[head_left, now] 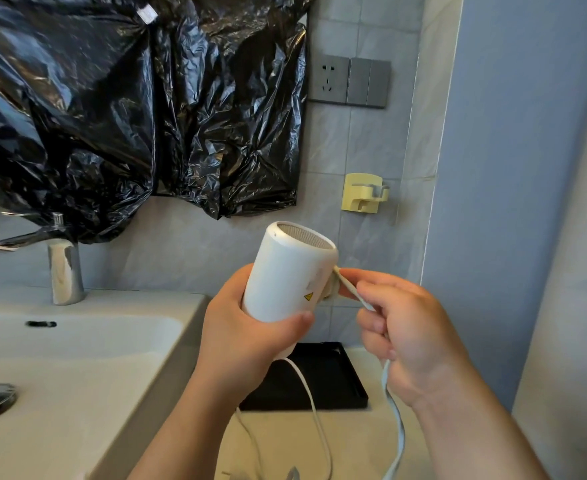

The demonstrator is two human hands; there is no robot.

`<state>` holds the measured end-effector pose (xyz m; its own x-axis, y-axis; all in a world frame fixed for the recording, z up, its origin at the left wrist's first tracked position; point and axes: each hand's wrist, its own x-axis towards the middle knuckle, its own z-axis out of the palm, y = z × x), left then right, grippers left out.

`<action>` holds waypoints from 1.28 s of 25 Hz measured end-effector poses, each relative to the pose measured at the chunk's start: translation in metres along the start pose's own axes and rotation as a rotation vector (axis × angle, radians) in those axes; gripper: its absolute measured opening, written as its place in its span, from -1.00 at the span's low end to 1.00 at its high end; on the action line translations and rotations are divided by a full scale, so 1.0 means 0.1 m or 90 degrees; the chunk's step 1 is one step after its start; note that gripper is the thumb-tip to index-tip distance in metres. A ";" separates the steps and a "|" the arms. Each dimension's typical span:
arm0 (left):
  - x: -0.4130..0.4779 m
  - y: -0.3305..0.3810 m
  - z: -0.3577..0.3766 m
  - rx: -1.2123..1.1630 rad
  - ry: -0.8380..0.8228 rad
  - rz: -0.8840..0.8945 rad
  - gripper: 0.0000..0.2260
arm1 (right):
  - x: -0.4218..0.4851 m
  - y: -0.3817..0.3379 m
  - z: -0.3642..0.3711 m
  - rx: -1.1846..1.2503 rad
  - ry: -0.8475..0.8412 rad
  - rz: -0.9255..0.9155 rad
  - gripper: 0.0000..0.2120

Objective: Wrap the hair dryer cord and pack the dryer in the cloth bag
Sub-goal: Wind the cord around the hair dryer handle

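A white hair dryer is held upright over the counter, its mesh end facing up. My left hand grips the dryer body from the left and below. My right hand pinches the white cord just beside the dryer's right side, where the cord runs taut against the body. The cord hangs down from my right hand, and another loop drops from under the dryer toward the counter. No cloth bag is in view.
A black tray lies on the counter below the dryer. The white sink and chrome faucet are at left. Black plastic sheeting covers the wall; a socket and yellow holder are on the tiles.
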<state>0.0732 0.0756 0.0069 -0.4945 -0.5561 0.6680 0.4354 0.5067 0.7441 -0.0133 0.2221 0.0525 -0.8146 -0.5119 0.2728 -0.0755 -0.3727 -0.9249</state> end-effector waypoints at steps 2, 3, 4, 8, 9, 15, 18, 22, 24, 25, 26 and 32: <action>0.00 0.01 0.04 0.006 0.006 0.008 -0.51 | -0.01 0.00 0.00 -0.003 -0.004 -0.004 -0.75; -0.01 0.01 0.05 0.007 0.010 0.007 -0.52 | -0.02 0.01 0.00 -0.017 -0.005 -0.006 -0.75; -0.01 0.01 0.07 0.002 0.014 0.006 -0.52 | -0.02 0.02 -0.01 -0.035 -0.009 -0.010 -0.74; -0.03 0.02 0.09 -0.010 0.025 -0.004 -0.50 | -0.03 -0.03 -0.06 -0.105 -0.048 -0.043 -0.75; -0.03 0.03 0.08 -0.016 0.030 -0.008 -0.51 | -0.05 -0.05 -0.06 -0.122 -0.061 -0.056 -0.76; 0.02 0.08 0.02 -0.001 0.020 0.013 -0.54 | -0.04 -0.04 -0.04 -0.304 0.034 -0.157 -0.75; 0.03 0.06 -0.02 0.013 -0.022 0.012 -0.50 | -0.03 -0.04 0.01 -0.216 0.036 -0.127 -0.69; 0.00 -0.01 0.04 -0.053 -0.033 -0.021 -0.55 | -0.03 -0.09 -0.01 0.018 0.032 -0.088 -0.71; 0.01 -0.02 0.08 -0.129 0.027 -0.053 -0.59 | -0.06 -0.08 0.06 0.116 0.008 -0.053 -0.76; 0.02 -0.02 0.09 -0.172 0.054 -0.070 -0.59 | -0.07 -0.03 0.12 0.127 -0.008 -0.042 -0.78; 0.03 -0.01 0.09 -0.204 0.073 -0.080 -0.59 | -0.09 0.02 0.17 0.109 -0.018 -0.042 -0.80; 0.02 -0.02 0.12 -0.269 0.071 -0.120 -0.50 | -0.07 0.15 0.16 -0.127 -0.010 -0.171 -0.85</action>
<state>0.0624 0.0814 0.0071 -0.5206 -0.6911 0.5014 0.6252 0.0914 0.7751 0.0004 0.2077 0.0405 -0.7408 -0.4288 0.5170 -0.3993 -0.3377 -0.8523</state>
